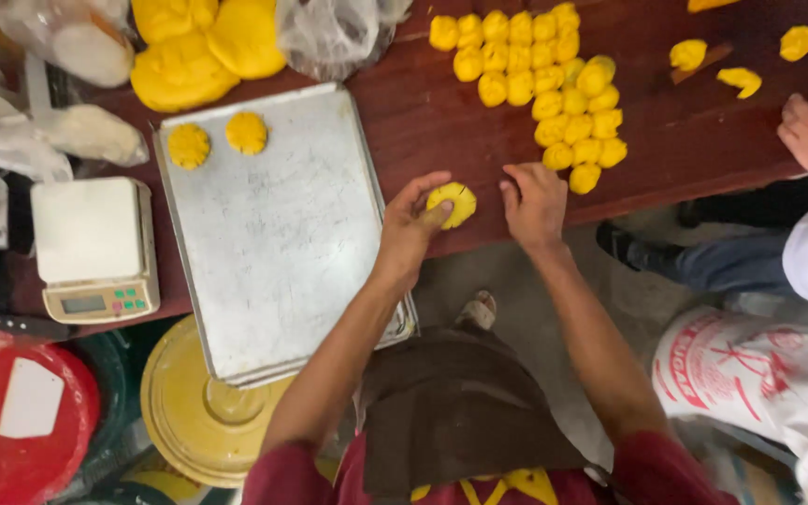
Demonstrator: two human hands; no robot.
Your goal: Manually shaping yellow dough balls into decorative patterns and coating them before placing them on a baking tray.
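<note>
Two scored yellow dough discs (217, 139) sit on the scratched metal baking tray (278, 252); many yellow dough balls (549, 84) wait on the tabletop (423, 103). The left hand (411, 224) fingers grip a third yellow disc (452, 204); the right hand (535, 201) rests with fingers open.

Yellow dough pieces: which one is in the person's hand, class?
The flattened yellow dough piece at the table edge, pinched by the left hand. The others sit untouched in the cluster or on the metal tray.

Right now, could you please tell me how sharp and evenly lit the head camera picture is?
Head view: light is soft and even, with no hard shadows; the metal tray shows a dull sheen, no harsh glare. The left hand on the yellow dough piece and the right hand look slightly soft; the edges bend a little from the wide lens.
</note>
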